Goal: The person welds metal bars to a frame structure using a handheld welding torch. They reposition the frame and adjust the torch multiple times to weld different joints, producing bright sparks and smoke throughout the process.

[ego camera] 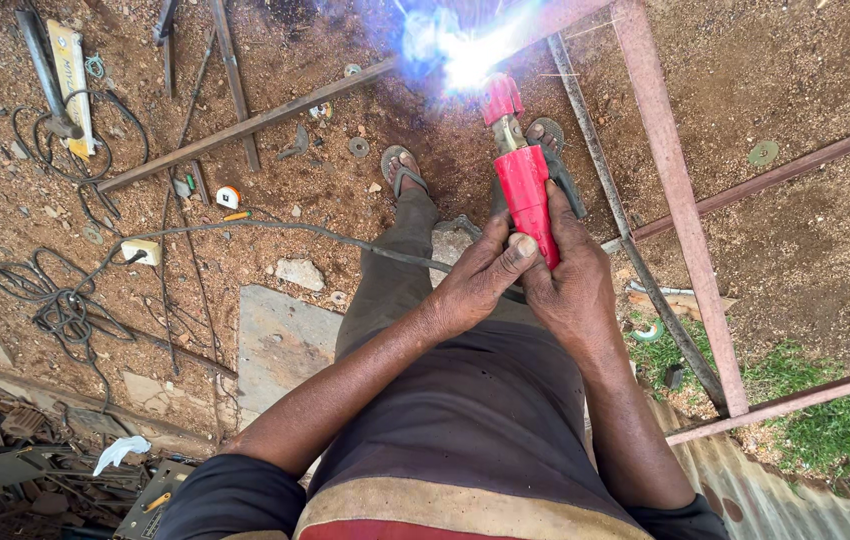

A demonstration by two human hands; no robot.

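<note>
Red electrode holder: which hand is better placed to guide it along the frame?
Right. The right hand wraps the red electrode holder; the left hand only braces it with its thumb.

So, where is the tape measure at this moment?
In the head view, the small round tape measure lies on the dirt left of the person's sandalled foot, just below the long metal bar and above the grey cable.
</note>
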